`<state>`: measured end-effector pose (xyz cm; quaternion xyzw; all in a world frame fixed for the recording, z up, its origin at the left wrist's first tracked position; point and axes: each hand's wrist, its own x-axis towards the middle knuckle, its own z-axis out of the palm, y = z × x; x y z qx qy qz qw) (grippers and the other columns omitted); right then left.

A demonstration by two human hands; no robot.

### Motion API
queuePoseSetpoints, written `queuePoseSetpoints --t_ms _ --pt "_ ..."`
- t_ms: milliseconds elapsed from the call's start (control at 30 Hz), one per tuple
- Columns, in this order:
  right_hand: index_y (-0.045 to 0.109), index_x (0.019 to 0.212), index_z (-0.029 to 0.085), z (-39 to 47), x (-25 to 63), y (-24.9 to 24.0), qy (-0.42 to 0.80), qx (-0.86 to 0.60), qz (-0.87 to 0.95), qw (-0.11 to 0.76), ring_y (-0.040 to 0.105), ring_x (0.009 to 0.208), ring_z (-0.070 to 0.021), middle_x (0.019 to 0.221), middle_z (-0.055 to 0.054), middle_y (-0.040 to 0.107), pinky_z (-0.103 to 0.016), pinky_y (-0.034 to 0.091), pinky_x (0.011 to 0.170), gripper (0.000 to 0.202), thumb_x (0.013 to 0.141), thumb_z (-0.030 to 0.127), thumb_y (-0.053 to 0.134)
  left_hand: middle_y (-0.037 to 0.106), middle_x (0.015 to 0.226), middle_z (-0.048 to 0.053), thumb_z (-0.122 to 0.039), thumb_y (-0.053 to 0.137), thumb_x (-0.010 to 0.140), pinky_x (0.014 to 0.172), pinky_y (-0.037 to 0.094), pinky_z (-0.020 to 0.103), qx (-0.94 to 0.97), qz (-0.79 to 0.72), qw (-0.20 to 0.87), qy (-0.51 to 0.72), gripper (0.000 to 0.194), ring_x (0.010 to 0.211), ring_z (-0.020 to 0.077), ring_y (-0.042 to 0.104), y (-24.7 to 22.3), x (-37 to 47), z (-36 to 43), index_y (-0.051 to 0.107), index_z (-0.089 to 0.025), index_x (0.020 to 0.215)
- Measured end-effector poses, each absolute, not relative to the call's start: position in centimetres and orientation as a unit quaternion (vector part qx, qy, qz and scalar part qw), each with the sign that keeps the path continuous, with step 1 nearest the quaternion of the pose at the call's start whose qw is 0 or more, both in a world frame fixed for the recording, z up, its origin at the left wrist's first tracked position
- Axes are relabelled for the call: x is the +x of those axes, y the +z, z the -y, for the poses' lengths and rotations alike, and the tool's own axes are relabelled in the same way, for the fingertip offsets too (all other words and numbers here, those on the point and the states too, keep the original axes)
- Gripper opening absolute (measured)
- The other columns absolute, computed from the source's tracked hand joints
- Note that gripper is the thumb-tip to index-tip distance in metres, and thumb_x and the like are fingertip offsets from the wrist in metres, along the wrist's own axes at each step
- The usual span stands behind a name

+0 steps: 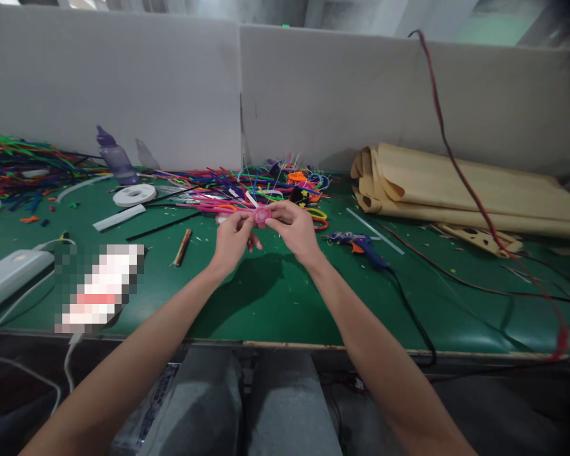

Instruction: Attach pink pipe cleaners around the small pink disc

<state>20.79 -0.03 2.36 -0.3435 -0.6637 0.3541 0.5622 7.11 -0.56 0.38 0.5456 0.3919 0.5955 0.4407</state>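
- The green table (285,304) fills the width of the view, with pale panels (123,76) standing upright behind it.
- Brown paper (460,183), loosely rolled and folded, lies at the back right; its long axis runs mostly left to right, open rolled ends facing left.
- Coloured stems (213,196) lie in a loose heap beyond the hands, many of them lengthwise across the table.
- Left hand (232,239): thumb and forefinger pinched together on the left edge of the pink piece, some other fingers loosely curled below.
- Right hand (293,229): thumb and forefinger likewise closed on the piece's right side, fingers bent over it.
- The purple bottle (116,157), see-through, stands at the back left, its narrow spout up and leaning left in view; what it holds cannot be made out.
- The blue glue gun (361,246) lies right of the hands, nozzle pointing left, handle towards the lower right.
- A white reel (145,196) lies flat in front of the bottle.
- The pink piece (262,216) is held between both hands' fingertips, above the table. It looks roundish, a face turned towards the wearer; its long axis cannot be told.
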Motion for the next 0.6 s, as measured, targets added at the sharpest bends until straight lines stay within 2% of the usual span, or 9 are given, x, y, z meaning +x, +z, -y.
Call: queuePoseSetpoints --t_ms 400,600 --pt "0.045 0.067 0.019 -1.0 21.7 2.0 0.356 -0.374 0.646 0.562 0.052 0.061 -0.0097 0.063 0.005 0.051 -0.026 0.044 0.062 0.016 0.065 0.02 0.061 0.069 0.077 0.005 -0.033 0.058 0.078 0.036 0.039 0.018 0.559 -0.367 0.527 0.524 0.023 0.042 0.0104 0.059 1.0 6.8 1.0 0.053 -0.016 0.093" --pt "0.045 0.065 0.019 -1.0 21.7 1.9 0.4 -0.363 0.625 0.563 0.051 0.06 -0.0096 0.062 0.005 0.051 -0.026 0.042 0.06 0.015 0.065 0.019 0.06 0.067 0.079 0.003 -0.033 0.065 0.074 0.035 0.037 0.017 0.584 -0.353 0.498 0.535 0.027 0.043 0.0099 0.059 0.6 6.7 0.7 0.054 -0.018 0.094"
